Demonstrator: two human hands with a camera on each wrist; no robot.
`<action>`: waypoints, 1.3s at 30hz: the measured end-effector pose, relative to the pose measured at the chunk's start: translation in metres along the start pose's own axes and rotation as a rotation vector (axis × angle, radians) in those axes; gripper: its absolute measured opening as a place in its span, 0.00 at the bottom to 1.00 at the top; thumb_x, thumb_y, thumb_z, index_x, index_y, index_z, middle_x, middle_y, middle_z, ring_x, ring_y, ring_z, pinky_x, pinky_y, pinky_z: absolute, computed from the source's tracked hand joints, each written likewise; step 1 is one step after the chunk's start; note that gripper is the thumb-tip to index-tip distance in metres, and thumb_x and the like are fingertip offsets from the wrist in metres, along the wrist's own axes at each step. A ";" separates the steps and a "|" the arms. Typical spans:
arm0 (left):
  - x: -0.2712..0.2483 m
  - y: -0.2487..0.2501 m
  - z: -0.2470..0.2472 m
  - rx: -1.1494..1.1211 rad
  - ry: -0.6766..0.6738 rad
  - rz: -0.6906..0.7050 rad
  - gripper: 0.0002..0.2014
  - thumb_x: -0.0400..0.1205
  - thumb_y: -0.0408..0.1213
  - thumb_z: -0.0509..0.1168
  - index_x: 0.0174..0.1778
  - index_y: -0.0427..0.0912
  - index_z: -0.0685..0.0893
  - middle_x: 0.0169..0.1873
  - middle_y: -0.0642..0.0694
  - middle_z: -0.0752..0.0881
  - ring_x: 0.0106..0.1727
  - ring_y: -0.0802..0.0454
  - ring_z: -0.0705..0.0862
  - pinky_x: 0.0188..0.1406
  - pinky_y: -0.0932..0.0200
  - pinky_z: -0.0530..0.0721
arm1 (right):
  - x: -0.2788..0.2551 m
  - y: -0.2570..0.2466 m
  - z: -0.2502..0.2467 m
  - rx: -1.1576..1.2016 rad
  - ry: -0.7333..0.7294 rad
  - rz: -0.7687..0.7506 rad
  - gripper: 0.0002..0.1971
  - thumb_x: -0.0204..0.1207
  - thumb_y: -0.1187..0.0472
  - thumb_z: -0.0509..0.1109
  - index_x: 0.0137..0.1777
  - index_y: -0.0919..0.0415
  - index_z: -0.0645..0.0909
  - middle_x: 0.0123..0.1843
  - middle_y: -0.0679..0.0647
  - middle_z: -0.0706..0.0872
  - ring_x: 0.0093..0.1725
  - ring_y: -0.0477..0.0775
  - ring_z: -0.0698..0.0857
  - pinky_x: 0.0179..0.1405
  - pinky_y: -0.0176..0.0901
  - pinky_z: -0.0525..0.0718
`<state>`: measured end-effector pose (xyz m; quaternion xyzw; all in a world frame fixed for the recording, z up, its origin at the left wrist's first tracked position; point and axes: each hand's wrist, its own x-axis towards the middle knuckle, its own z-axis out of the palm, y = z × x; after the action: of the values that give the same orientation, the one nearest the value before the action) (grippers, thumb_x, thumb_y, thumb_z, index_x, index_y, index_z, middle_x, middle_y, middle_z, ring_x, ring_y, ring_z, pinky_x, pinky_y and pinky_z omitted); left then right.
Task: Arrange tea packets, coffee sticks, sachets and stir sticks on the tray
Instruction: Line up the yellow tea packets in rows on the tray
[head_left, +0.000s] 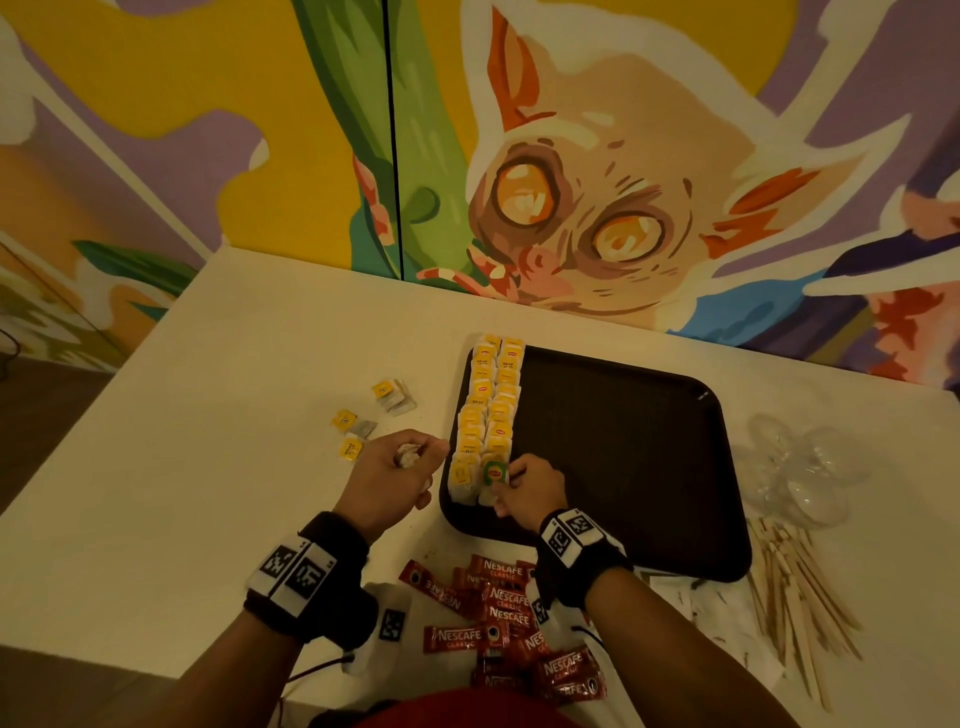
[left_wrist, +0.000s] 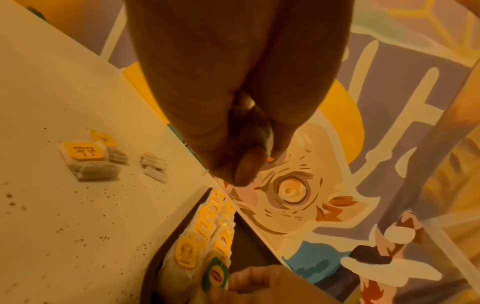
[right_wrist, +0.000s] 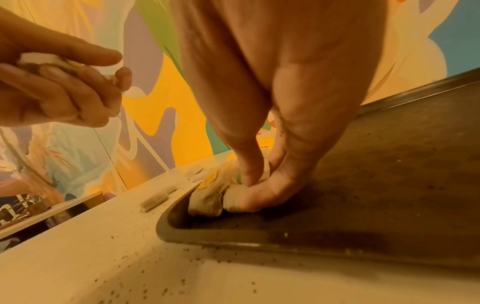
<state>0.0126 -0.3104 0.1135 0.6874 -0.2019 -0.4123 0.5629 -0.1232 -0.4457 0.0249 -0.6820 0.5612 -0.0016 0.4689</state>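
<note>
Tea bags fill two rows along the tray's left edge; our right hand pinches the green-tagged tea bag at the near end; we should seat it flush, overlapping evenly; our left hand clutches spare tea bags beside the tray.

White table bears tray, coffee sticks.

Bare forearms, no sleeves | black wristband on left wrist, white blocks printed with black-and-white square codes | matching black band on right wrist, same coded white blocks | thin dark cable trailing below left band | red garment at bottom edge
</note>
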 end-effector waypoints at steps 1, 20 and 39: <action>0.000 0.001 0.000 -0.010 -0.003 -0.007 0.07 0.83 0.33 0.68 0.43 0.32 0.87 0.22 0.46 0.75 0.24 0.50 0.71 0.23 0.58 0.75 | -0.001 0.000 0.000 0.004 0.005 -0.005 0.10 0.76 0.64 0.76 0.50 0.57 0.77 0.51 0.61 0.88 0.31 0.50 0.90 0.25 0.31 0.84; 0.003 0.018 -0.002 -0.354 -0.053 -0.235 0.27 0.87 0.53 0.54 0.49 0.29 0.83 0.36 0.37 0.84 0.37 0.44 0.83 0.36 0.50 0.83 | -0.065 -0.057 -0.020 0.324 -0.115 -0.431 0.07 0.79 0.54 0.73 0.53 0.53 0.83 0.50 0.50 0.85 0.46 0.49 0.86 0.41 0.35 0.86; -0.003 0.017 -0.008 -0.190 -0.097 -0.059 0.10 0.79 0.34 0.72 0.50 0.30 0.88 0.33 0.43 0.83 0.34 0.50 0.79 0.34 0.57 0.80 | -0.072 -0.061 -0.022 0.676 -0.187 -0.354 0.10 0.80 0.65 0.71 0.58 0.70 0.81 0.55 0.64 0.89 0.44 0.57 0.90 0.50 0.59 0.90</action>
<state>0.0203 -0.3086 0.1301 0.6156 -0.1687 -0.4788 0.6028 -0.1148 -0.4083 0.1142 -0.5725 0.3576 -0.2052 0.7088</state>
